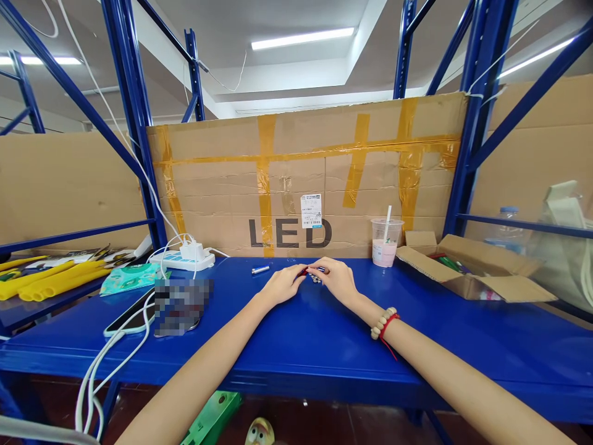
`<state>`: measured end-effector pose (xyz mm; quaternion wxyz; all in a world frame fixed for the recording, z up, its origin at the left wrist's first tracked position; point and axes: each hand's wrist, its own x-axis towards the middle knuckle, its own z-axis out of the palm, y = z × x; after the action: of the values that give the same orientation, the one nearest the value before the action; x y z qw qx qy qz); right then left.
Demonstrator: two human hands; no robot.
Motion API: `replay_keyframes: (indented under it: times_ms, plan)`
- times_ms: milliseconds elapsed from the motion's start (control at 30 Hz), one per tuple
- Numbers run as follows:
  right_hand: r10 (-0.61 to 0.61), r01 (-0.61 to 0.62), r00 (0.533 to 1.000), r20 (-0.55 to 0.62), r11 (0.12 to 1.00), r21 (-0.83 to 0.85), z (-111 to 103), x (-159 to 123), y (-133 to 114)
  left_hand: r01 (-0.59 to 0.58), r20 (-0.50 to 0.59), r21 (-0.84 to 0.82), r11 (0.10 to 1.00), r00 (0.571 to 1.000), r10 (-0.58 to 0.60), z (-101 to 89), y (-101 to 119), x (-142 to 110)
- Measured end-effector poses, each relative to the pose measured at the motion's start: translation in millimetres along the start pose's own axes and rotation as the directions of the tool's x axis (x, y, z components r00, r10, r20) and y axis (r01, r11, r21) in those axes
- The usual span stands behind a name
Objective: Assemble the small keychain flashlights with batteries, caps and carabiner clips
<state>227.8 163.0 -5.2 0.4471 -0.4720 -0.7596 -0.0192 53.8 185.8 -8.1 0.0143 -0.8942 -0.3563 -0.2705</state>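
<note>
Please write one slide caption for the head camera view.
Left hand and right hand close together over a blue table, handling a small dark item, a blue-silver tube nearby.

Bright tube light point(303, 38) overhead, stretched edges

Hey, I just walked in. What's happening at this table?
A person's left hand and right hand meet above the blue table, pinching something small and dark, too hidden to identify. Small shiny bits show just beneath them. A small blue-and-silver cylinder lies apart, beside the left hand. A drink cup stands farther right, near an open cardboard box.
</note>
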Motion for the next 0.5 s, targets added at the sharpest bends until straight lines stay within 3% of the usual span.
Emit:
replay_keyframes:
  times_ms: [233, 367, 500]
  plan:
    - [-0.003, -0.001, 0.999, 0.035, 0.993, 0.115, 1.1, 0.3, 2.5, 0.022, 0.025, -0.007, 1.000, 0.999, -0.022, -1.7, 5.3, -0.3]
    - [0.024, -0.027, 0.999, 0.042, 0.996, 0.087, 1.4, 1.1, 2.9, 0.027, 0.022, 0.004, 1.000, 0.999, -0.027, -1.2, 4.6, -0.1]
    - [-0.019, 0.011, 0.992, 0.128, 0.998, 0.062, 3.3, 2.0, 5.9, 0.000, 0.040, 0.028, 1.000, 0.999, -0.002, -2.1, 2.6, -1.0]
